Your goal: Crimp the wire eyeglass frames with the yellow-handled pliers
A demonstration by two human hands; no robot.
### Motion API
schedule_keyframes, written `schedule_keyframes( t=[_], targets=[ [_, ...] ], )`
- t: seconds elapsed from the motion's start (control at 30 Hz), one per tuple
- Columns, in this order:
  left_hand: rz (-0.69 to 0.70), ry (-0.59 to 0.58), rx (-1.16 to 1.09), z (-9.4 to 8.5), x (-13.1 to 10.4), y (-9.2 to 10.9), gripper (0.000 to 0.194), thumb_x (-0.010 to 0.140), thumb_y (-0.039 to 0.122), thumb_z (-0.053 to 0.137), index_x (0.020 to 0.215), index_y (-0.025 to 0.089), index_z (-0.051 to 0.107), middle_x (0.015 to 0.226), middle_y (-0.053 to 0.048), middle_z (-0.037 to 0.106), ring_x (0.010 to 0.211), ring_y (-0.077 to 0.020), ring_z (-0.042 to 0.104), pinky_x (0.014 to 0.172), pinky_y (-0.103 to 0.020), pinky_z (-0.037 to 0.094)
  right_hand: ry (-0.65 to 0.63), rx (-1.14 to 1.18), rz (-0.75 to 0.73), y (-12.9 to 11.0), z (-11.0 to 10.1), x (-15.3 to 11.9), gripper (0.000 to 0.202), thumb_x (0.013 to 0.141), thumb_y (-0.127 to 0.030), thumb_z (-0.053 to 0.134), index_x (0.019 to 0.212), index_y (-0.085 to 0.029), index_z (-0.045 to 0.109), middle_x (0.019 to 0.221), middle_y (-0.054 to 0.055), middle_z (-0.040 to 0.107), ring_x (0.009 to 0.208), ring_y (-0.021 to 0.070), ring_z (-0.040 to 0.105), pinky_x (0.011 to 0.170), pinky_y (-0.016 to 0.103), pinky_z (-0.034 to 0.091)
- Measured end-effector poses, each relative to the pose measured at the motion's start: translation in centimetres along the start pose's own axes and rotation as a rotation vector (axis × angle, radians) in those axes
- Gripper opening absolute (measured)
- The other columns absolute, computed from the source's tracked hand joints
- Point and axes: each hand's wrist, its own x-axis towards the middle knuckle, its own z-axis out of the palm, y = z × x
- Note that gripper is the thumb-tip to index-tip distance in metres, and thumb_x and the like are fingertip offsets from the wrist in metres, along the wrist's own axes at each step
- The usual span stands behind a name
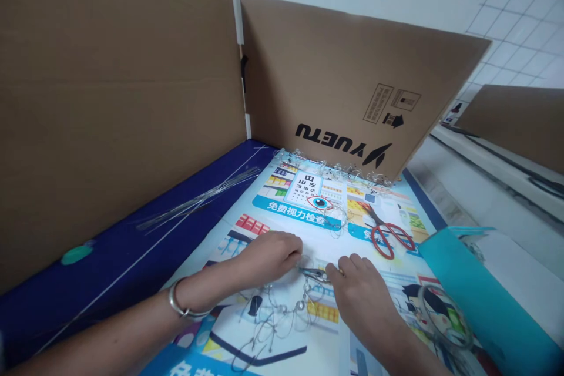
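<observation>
Over the printed sheet, my right hand is wrapped round small metal pliers, whose jaws point left. My left hand, with a silver bracelet on its wrist, is closed just left of the jaws; what its fingers pinch is too small to make out. Between and below the hands lies a tangle of thin wire with clear beads. Red-handled scissors lie open behind my right hand.
Cardboard panels stand behind and at the left. More beaded wire lines the back panel's foot. Straight wires lie on the blue surface at left. At right are a teal box and a wire coil.
</observation>
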Motion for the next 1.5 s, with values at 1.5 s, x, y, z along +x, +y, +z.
schedule_keyframes(
  t=[1.5],
  targets=[
    [0.122,0.171,-0.18,0.9,-0.9,-0.4,0.012,0.081,0.009,0.044,0.081,0.019,0.052,0.081,-0.001,0.058,0.079,-0.0156,0.05,0.079,-0.032,0.034,0.033,-0.006,-0.008,0.0,0.1,0.0,0.018,0.075,-0.011,0.058,0.09,-0.02,0.056,0.077,0.003,0.051,0.073,0.0182,0.041,0.064,0.032,0.024]
  ],
)
